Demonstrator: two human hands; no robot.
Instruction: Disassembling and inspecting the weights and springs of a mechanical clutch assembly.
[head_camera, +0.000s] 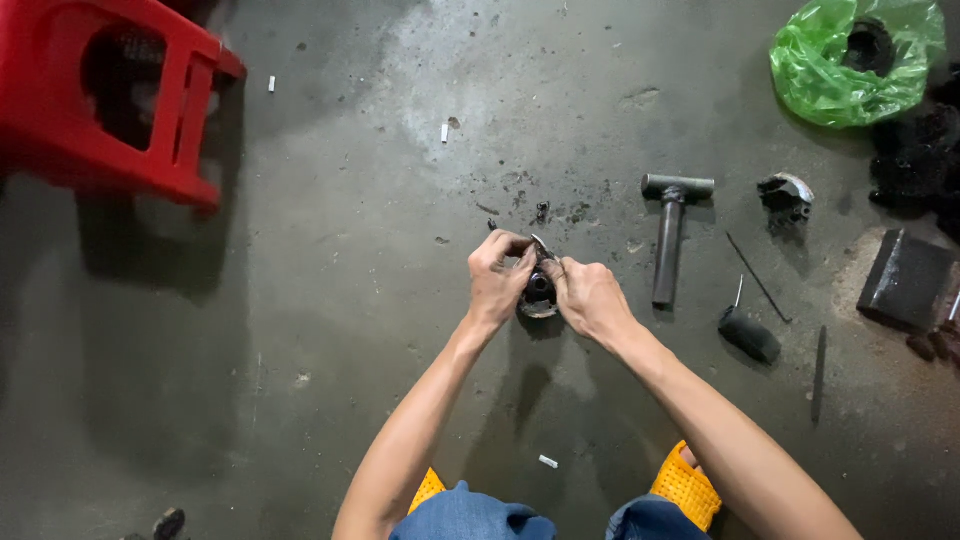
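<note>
Red plastic stool (120, 95); bright green plastic bag (850, 65); dark grey hammer (672, 225); yellow woven sandals (686, 487); mottled grey, stained concrete floor (300, 350).

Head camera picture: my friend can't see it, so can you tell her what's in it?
Two bare hands, left hand and right hand, together hold a small round dark metal part above a stained grey concrete floor. To the right lie a T-shaped grey metal hammer and a crumpled green plastic bag; a red plastic stool stands at far left.

Bare forearms, no sleeves, no gloves on hands. Blue denim trousers (470, 515) at knees. Yellow perforated slippers (686, 487), one showing beside each denim knee.
</note>
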